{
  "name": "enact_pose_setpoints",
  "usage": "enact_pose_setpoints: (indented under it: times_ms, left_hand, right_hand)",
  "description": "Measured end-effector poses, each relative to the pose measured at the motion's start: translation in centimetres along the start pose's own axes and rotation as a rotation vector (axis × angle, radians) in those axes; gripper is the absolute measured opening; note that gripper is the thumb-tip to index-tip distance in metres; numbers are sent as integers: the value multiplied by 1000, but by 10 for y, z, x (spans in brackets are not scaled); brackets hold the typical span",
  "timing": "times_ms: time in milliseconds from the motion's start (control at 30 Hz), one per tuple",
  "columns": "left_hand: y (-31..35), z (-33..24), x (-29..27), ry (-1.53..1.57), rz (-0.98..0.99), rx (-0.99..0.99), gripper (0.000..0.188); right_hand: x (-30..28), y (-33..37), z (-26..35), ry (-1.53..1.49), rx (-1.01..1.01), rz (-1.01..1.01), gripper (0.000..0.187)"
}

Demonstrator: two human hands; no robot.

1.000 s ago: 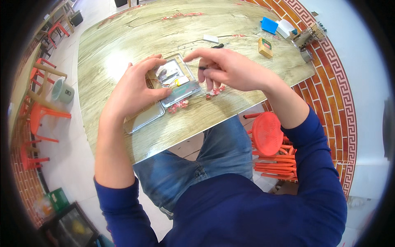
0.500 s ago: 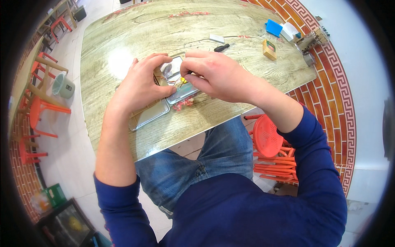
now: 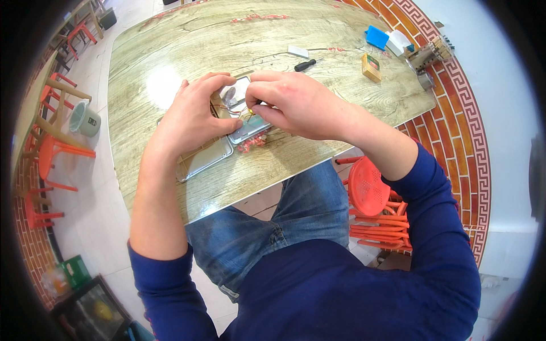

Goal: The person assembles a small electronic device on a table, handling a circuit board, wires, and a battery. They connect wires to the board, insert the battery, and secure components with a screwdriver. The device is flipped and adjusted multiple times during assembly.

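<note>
An opened flat device with a silver rim lies on the table, thin wires and small inner parts showing. My left hand arches over it and grips it, with the thumb pressed on the casing near the wires. My right hand is closed in a pinch round a small screwdriver with a yellow-and-black handle. Its thin shaft points down into the casing beside my left thumb. Most of the handle is hidden by my fingers. A silver-edged panel lies against the near left side, partly under my left hand.
Beyond my right hand lie a black screwdriver and a small white block. Farther right are a yellow box, a blue plastic case and a metal contraption at the table edge. Red stools stand at right.
The view has shifted very slightly. Less of the yellow on the screwdriver handle shows between my right fingers; both hands keep nearly the same place and grip.
</note>
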State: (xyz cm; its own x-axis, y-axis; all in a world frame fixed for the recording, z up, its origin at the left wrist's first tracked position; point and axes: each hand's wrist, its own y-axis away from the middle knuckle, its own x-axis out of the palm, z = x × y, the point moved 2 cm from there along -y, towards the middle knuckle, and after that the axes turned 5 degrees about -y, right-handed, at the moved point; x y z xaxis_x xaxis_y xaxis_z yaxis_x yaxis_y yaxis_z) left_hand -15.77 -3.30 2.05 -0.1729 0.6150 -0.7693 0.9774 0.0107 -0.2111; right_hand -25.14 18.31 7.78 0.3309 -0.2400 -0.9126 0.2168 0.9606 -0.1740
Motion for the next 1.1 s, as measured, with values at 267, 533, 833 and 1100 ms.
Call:
enact_pose_setpoints:
  times_ms: [267,533,833,1100]
  left_hand:
    - [-1,-1,-1,17,29,-9,80]
    - [1,-1,0,14,5,2,78]
    - [-1,-2,-2,11,78,-43,79]
    - [0,-1,0,-1,4,-5,77]
  right_hand:
    - [1,0,0,-5,2,3,17]
    - [-1,-2,0,2,15,8,17]
    - [-2,-3,0,3,-5,8,19]
    - [0,-2,6,134,-146,43,10]
